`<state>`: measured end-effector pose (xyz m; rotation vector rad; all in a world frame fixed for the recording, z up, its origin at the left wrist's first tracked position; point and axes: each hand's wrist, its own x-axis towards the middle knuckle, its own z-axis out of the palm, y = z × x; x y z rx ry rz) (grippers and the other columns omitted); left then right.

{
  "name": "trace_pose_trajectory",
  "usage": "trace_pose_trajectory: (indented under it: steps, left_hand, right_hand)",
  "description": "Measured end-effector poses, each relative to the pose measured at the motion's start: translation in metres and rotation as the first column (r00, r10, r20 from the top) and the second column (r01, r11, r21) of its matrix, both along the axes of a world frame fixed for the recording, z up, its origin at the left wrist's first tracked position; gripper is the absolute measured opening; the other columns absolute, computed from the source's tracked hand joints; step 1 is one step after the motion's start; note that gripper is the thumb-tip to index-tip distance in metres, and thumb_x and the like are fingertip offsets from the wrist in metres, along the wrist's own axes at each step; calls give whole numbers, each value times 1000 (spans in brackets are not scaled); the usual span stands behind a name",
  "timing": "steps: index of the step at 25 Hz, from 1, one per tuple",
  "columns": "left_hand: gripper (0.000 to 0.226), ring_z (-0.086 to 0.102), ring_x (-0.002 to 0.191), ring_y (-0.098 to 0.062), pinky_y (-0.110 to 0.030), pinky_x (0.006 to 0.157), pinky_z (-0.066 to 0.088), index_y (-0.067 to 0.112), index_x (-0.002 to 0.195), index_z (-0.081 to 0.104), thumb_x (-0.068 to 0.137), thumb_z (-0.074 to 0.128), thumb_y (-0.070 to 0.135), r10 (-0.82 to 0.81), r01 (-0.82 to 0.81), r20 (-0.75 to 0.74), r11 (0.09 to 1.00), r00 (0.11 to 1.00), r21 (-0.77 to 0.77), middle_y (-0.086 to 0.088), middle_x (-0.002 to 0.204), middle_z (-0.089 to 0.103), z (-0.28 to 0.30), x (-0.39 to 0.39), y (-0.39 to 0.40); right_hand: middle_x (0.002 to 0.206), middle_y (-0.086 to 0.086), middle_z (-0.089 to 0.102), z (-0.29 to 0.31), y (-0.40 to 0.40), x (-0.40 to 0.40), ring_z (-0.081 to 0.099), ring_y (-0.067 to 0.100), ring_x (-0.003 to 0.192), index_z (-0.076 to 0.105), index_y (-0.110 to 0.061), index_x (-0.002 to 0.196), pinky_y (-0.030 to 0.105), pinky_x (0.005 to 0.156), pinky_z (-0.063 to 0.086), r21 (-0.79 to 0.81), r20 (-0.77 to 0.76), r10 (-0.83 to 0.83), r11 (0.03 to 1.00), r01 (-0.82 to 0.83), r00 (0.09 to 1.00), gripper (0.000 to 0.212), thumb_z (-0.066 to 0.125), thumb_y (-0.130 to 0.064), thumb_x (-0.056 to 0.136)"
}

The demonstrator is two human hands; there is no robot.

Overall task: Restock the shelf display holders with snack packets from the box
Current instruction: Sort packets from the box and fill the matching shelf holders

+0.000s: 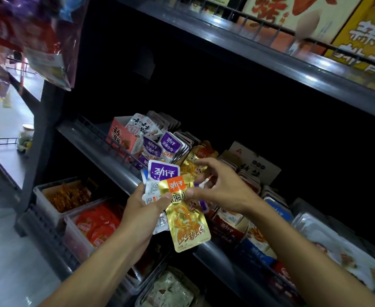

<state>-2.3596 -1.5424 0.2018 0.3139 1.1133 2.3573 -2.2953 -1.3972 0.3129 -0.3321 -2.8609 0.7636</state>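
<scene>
Hands (177, 196) grip gold packet (187, 227)

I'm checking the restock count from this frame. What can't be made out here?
- How many packets the left hand holds: the gold packet overlaps the stack.
- What the right hand pinches: its fingers cover it.
- The supply box: not identifiable in the head view.
- Shelf back: too dark.
</scene>
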Motion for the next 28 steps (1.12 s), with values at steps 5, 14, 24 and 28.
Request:
trace_pose_trajectory:
  steps: [5,14,24,28]
  left_hand:
    - [28,72,96,-30,-47,83,57,15,120,62,92,62,11,-36,36,-2,997,999,72,-9,107,74,0,-1,-2]
    - [34,70,100,-34,-61,88,53,15,120,61,90,62,0,29,-34,35,991,999,126,-10,111,73,-3,-8,-6]
    - [41,72,98,-31,-39,69,61,12,121,61,82,64,3,-57,48,36,972,998,232,-12,112,73,-5,-23,-6]
    - [48,72,96,-33,-39,71,62,7,119,61,71,69,7,-128,126,-6,969,992,213,-17,110,72,-4,-27,-7]
  right_hand:
    - [80,-9,63,3,-5,-1,62,5,74,61,-23,101,27,70,54,-77,91,80,994,-73,993,30,80,-19,79]
    - [80,14,60,3,15,-6,57,13,54,60,0,104,18,45,46,-602,-32,-228,781,164,973,18,65,-8,89]
    - [71,6,65,38,24,-15,53,8,49,67,-6,78,14,39,38,-528,74,-63,844,93,995,12,74,-10,70]
    - [62,1,66,51,29,-21,53,4,46,64,-3,78,13,41,40,-418,111,-32,905,76,993,6,69,-2,81]
